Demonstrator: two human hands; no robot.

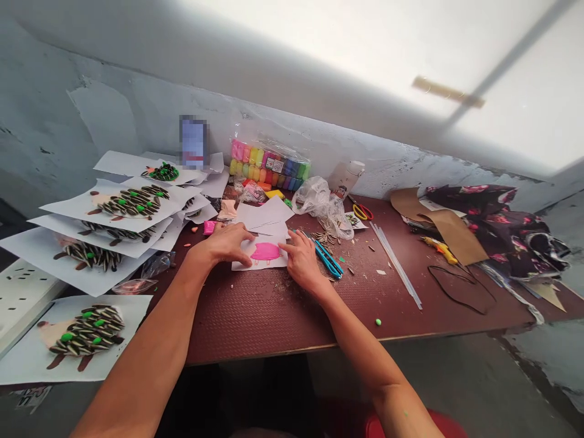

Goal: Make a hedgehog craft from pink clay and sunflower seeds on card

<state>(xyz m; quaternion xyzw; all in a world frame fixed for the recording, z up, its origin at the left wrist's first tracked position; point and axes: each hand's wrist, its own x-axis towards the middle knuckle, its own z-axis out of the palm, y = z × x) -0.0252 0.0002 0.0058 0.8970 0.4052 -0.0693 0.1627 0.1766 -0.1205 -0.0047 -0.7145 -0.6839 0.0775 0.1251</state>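
Note:
A small white sheet of paper (239,263) lies on the table in front of me, bearing a flat pink clay shape (265,251) with small pale legs below it. My left hand (228,244) rests at the sheet's left side, thumb and fingers spread apart. On the other side, my right hand (301,258) has its fingers stretched out, the index tip at the pink shape's right edge. Neither hand holds anything that I can see. A lump of pink clay (209,227) sits just beyond my left hand. Blue-handled scissors or pliers (329,260) lie right of my right hand.
Stacked sheets with seed hedgehogs (132,204) fill the left side. Behind stand a pack of coloured clay (269,164) and a cup (349,178). Farther right are red-yellow scissors (362,212), clear glue sticks (396,264), a yellow glue gun (440,249) and dark floral cloth (497,225).

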